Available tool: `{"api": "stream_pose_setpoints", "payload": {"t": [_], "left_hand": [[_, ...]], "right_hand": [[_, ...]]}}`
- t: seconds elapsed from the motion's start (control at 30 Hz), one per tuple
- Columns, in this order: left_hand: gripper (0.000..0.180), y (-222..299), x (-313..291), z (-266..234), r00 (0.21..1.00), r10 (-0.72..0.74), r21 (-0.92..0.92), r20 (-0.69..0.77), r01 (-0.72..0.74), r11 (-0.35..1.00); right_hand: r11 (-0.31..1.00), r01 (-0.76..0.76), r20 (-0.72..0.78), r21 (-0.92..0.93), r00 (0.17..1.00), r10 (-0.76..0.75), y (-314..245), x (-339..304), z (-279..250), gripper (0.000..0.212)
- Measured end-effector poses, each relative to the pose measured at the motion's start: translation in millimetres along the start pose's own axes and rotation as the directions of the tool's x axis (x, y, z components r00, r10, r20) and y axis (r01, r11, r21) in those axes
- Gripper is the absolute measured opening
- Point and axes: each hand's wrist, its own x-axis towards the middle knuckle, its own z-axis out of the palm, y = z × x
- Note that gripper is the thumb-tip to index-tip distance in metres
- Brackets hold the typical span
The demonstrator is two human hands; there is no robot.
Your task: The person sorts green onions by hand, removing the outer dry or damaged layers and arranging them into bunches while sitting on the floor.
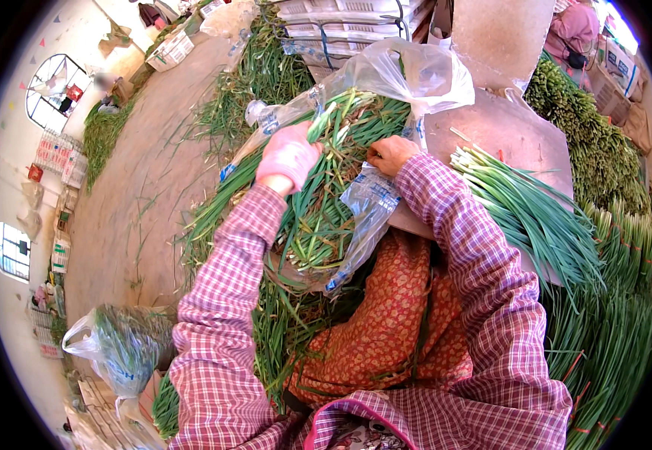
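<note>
Well, pink-gloved left hand [290, 156]: 11 o'clock, seemingly closed round smooth, pale stalks [323, 120]; squeezing could bruise them.
Loose heap [314, 236]: dial's centre, stringy, tangled; pulling could snag.
Plastic film [371, 191]: near centre, toward 2 o'clock, thin, crinkled; a tug could tear it.
Right hand [395, 154]: 1 o'clock, fingers curled; I can't tell what it grips.
Scallion bunch [521, 202]: 3 o'clock, sleek, white-ended; I'd guess a nudge could scatter it.

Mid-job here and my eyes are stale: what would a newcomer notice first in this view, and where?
Probably the tangled heap of green stalks in the middle, edged by clear plastic, with the left hand, seemingly pink-gloved, at its upper left and the right hand at its right. Next, the red patterned cloth below it, between the checked sleeves. Then the dense green bunches at lower right.
</note>
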Motion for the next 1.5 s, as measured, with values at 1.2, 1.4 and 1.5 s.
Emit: {"api": "stream_pose_setpoints", "payload": {"t": [1.2, 1.4, 1.5], "left_hand": [[0.046, 34, 104, 56, 0.892, 0.423, 0.144, -0.159, -0.402, 0.904], [0.086, 38, 115, 58, 0.981, 0.190, 0.148, 0.030, -0.192, 0.970], [0.090, 37, 119, 52, 0.988, 0.018, 0.091, 0.152, -0.032, 0.995]], "right_hand": [[0.638, 0.443, -0.709, 0.630, 0.663, 0.239, 61, 84, -97, 0.072], [0.673, 0.377, -0.630, 0.636, 0.757, 0.172, 63, 70, -90, 0.065], [0.699, 0.393, -0.636, 0.598, 0.763, 0.115, 54, 60, -91, 0.056]]}}
